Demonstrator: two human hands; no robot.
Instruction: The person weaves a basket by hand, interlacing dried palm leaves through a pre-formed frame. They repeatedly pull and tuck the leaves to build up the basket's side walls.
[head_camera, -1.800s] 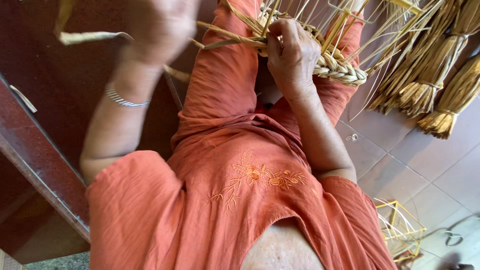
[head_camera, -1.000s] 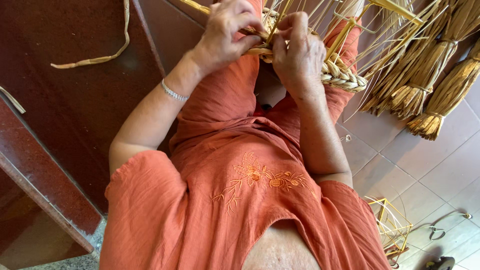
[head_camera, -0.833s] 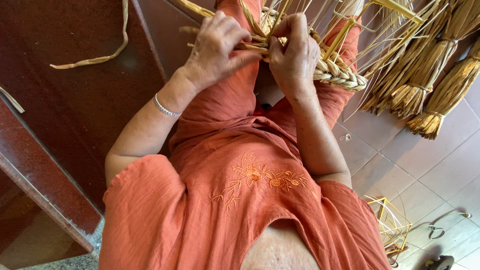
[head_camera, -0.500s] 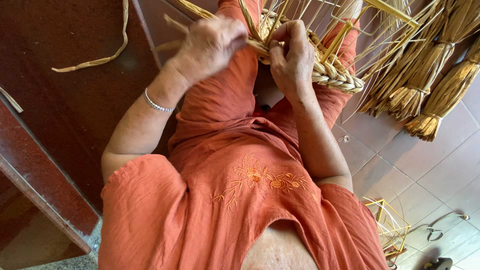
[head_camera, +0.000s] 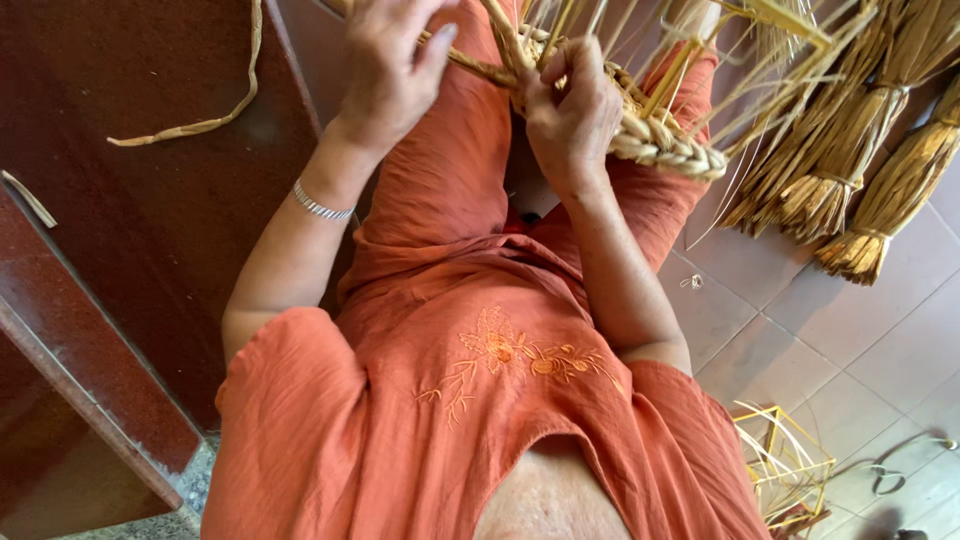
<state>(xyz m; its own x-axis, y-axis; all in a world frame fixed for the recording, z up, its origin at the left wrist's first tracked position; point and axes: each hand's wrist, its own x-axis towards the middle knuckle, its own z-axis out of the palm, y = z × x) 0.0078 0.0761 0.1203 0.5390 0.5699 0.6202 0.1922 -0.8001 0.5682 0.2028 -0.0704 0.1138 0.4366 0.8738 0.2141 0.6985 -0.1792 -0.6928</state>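
I sit in an orange dress (head_camera: 480, 400) with a half-woven straw piece (head_camera: 665, 140) on my lap, its braided rim facing me and loose stalks sticking up. My right hand (head_camera: 570, 115) pinches the weave at its near edge. My left hand (head_camera: 385, 70), with a silver bracelet (head_camera: 318, 205) on the wrist, closes around a twisted straw strand (head_camera: 475, 68) that runs to the weave beside my right hand.
Tied straw bundles (head_camera: 860, 190) lie on the tiled floor (head_camera: 860, 340) at the right. A small yellow straw frame (head_camera: 785, 465) sits near my right hip. A loose straw strip (head_camera: 190, 125) lies on the dark red surface (head_camera: 130, 260) at the left.
My left hand swung in from the far left to the weave, took a strand and drew it up and to the left. My right hand stayed on the weave.
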